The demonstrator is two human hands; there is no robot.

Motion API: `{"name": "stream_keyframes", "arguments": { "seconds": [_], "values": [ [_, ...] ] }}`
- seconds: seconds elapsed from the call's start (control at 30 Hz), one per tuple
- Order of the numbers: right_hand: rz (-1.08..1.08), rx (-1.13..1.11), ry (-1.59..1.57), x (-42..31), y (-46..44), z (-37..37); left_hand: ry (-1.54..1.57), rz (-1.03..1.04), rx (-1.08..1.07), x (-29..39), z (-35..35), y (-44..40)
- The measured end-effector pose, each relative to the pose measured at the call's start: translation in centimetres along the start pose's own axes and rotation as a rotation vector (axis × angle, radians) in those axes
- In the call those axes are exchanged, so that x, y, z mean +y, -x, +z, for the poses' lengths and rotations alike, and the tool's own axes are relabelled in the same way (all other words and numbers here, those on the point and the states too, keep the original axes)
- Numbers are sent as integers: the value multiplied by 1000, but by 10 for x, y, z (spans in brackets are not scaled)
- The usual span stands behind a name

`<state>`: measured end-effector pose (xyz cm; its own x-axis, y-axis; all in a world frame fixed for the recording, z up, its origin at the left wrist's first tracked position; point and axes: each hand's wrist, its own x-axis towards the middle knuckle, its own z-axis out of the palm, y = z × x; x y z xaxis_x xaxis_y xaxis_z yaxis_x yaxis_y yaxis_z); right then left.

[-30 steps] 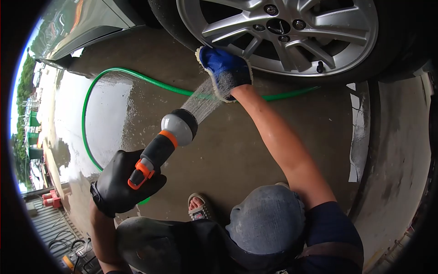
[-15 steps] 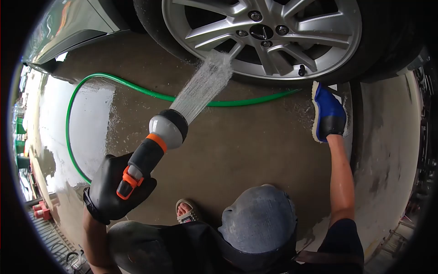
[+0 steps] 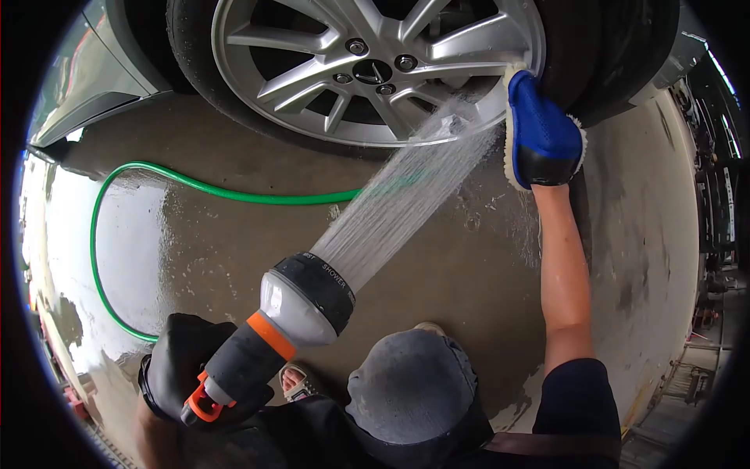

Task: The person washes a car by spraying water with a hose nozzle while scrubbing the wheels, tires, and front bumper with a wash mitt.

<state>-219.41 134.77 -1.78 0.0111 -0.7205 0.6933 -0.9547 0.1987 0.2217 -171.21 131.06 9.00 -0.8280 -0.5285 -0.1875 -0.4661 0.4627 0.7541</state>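
Observation:
My left hand (image 3: 183, 363), in a black glove, is wrapped round a hose spray nozzle (image 3: 269, 340) with a grey body, an orange ring and a black dial head. A wide shower of water (image 3: 406, 195) leaves it and strikes the lower right of the silver alloy wheel (image 3: 258, 102). On my right hand (image 3: 547, 137) is a blue wash mitt (image 3: 539, 117) with a cream fleece face, which hides the fingers. The mitt lies at the wheel's right edge, over the rim and the black tyre (image 3: 574, 55).
A green hose (image 3: 226, 191) curves across the wet concrete floor (image 3: 437, 281) on the left. My knee (image 3: 410, 387) and sandalled foot (image 3: 295, 381) are low in the view. The car's body panel (image 3: 94, 70) stands at upper left.
My right hand has raised the mitt from beside the tyre's bottom onto the wheel's right edge. The spray has shifted rightward along the rim, and the nozzle appears closer and lower in view.

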Motion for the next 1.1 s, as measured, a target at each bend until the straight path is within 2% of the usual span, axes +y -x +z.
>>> {"name": "stream_keyframes", "arguments": {
  "seconds": [0.07,0.13,0.2,0.27,0.33,0.4,0.43,0.47,0.57,0.63,0.67,0.73,0.8,0.83,0.87,0.93,1.03,1.07,1.1],
  "values": [
    [44,-145,-15,-11,10,14,-3,-28,-23,0,-1,1],
    [42,-281,-25,-18,33,36,-22,-49,45,1,2,5],
    [11,-312,-14,-19,45,51,-28,-65,104,-1,5,11],
    [135,-417,-15,-24,31,33,-13,-52,107,-13,5,18],
    [144,-432,31,-20,27,26,9,-47,83,-20,9,23],
    [55,-333,34,-12,34,29,-208,-33,180,-10,18,21],
    [73,-413,36,-19,35,34,-262,-26,206,-10,16,22],
    [48,-377,-13,-22,46,47,-316,-19,232,-9,15,22],
    [137,-519,-60,-48,70,68,-241,-62,136,-20,1,27],
    [180,-597,-138,-69,93,95,-97,-117,-23,-23,-4,25],
    [202,-633,-186,-77,107,117,-68,-136,-45,-24,-4,26],
    [272,-753,-217,-94,105,116,-88,-152,-16,-25,-3,28],
    [322,-680,-217,-96,89,89,-124,-185,40,-27,-1,36],
    [383,-636,-353,-86,87,83,-137,-201,59,-28,-1,39],
    [254,-487,-206,-77,86,83,-149,-217,72,-28,0,41],
    [239,-316,-63,-51,81,77,-163,-243,87,-28,1,40],
    [173,-181,-117,-38,80,84,-157,-279,108,-23,2,35],
    [147,-308,-31,-44,80,86,-156,-288,115,-20,6,27],
    [235,-380,-140,-52,89,100,-140,-312,123,-16,4,25]
  ]
}}
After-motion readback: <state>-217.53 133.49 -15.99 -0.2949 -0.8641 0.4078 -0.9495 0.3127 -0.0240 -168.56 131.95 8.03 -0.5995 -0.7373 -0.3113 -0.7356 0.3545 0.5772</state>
